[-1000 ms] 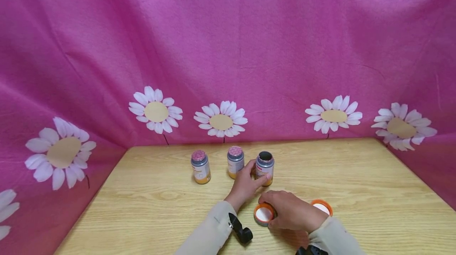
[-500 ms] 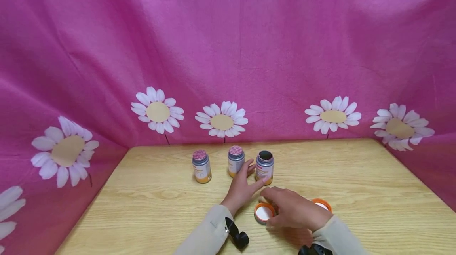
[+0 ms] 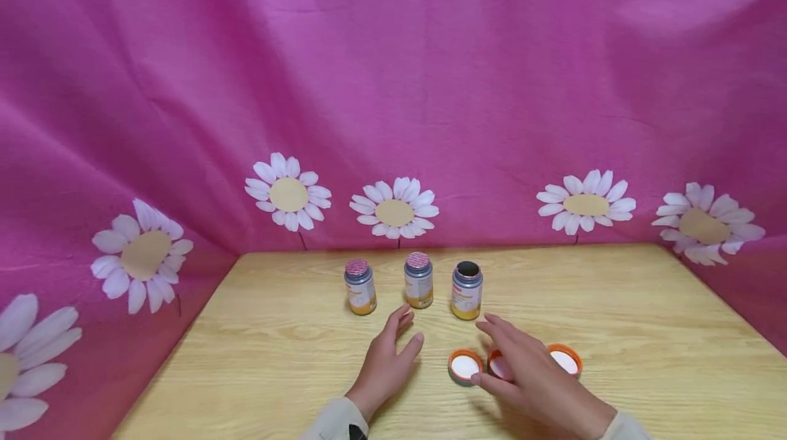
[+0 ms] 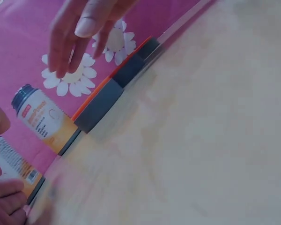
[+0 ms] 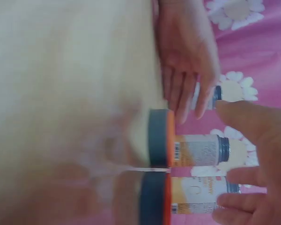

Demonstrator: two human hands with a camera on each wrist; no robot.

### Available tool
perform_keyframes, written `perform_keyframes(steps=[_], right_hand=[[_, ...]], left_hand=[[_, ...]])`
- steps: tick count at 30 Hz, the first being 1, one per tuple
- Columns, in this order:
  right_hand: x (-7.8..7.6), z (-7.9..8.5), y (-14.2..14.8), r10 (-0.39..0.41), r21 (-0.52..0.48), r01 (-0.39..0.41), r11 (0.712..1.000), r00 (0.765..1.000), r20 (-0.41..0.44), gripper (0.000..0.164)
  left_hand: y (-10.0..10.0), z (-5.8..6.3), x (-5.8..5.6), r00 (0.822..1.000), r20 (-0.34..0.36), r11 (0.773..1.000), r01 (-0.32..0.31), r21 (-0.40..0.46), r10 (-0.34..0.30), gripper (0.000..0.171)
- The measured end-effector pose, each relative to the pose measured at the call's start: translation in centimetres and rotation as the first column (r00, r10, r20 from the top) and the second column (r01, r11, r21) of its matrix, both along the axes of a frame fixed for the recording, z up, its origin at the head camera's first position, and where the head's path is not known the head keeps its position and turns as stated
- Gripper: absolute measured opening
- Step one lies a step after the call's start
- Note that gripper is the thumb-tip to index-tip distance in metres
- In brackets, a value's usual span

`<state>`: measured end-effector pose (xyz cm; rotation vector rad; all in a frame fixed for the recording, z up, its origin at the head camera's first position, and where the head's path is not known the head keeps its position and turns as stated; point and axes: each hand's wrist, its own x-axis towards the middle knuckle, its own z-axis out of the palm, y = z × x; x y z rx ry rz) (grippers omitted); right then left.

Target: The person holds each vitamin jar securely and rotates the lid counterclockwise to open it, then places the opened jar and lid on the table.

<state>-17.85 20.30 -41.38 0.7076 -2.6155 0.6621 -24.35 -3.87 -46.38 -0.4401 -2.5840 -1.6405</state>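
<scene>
My left hand (image 3: 384, 368) is spread with fingers loosely bent, just in front of the bottles and holding nothing. Over the caps hovers my right hand (image 3: 541, 378), fingers extended, thumb near the left cap (image 3: 465, 367). A middle cap (image 3: 499, 366) is partly hidden by that hand; a right cap (image 3: 565, 361) lies beyond it. All three are grey with orange rims, lying inside up. Three grey, white and yellow bottles stand upright behind: a left bottle (image 3: 360, 292) and a middle bottle (image 3: 419, 284) with pink printed seals, and a right bottle (image 3: 466, 295) with a dark mouth.
The wooden table (image 3: 277, 358) reaches back to a pink cloth (image 3: 492, 85) printed with white daisies, which also hangs along both sides. In the left wrist view, the right hand (image 4: 86, 33) hangs above the row of caps.
The left hand has let go of the right bottle and drawn back toward the front left. My right hand has come away from the left cap, uncovering the middle cap.
</scene>
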Motion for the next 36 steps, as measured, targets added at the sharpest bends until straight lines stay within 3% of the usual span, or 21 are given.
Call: perform_keyframes(steps=[5,8,10,12,15,18,22,26,36], right_hand=[[1.1,-1.1,0.2,-0.055,-0.017,0.056,0.998,0.998,0.016,0.074],[1.3,-1.5,0.2,-0.069,0.004,0.069,0.998,0.998,0.013,0.076],[1.3,-1.6,0.3,-0.087,0.016,0.086,0.996,0.996,0.013,0.077],[1.2,-1.6,0.4,-0.104,0.026,0.104,0.994,0.994,0.015,0.078],[1.2,-1.6,0.5,-0.134,0.036,0.133,0.99,0.991,0.029,0.082],[1.3,-1.5,0.6,-0.161,0.053,0.158,0.986,0.986,0.039,0.085],[1.4,-1.3,0.6,-0.198,0.085,0.193,0.977,0.979,0.049,0.087],[1.5,-1.1,0.6,-0.222,0.104,0.214,0.971,0.972,0.077,0.088],[1.5,-1.3,0.6,-0.224,0.099,0.216,0.971,0.971,0.083,0.09]], left_hand=[[-2.2,0.6,1.4,0.998,0.04,0.998,0.043,-0.053,-0.041,0.058],[-3.3,1.5,2.3,0.995,0.032,0.983,0.1,-0.153,-0.096,0.062],[-3.8,2.2,2.8,0.992,-0.002,0.959,0.125,-0.255,-0.129,0.065],[-4.1,2.8,3.4,0.986,-0.071,0.917,0.112,-0.383,-0.15,0.068],[-4.2,3.6,4.0,0.971,-0.185,0.823,0.018,-0.567,-0.149,0.07],[-4.0,4.0,4.5,0.959,-0.244,0.735,-0.064,-0.675,-0.141,0.07],[-3.5,4.1,4.8,0.952,-0.272,0.673,-0.111,-0.731,-0.138,0.069],[-3.1,4.3,4.8,0.949,-0.287,0.655,-0.133,-0.744,-0.134,0.071],[-2.5,4.4,4.7,0.952,-0.278,0.656,-0.127,-0.744,-0.131,0.075]])
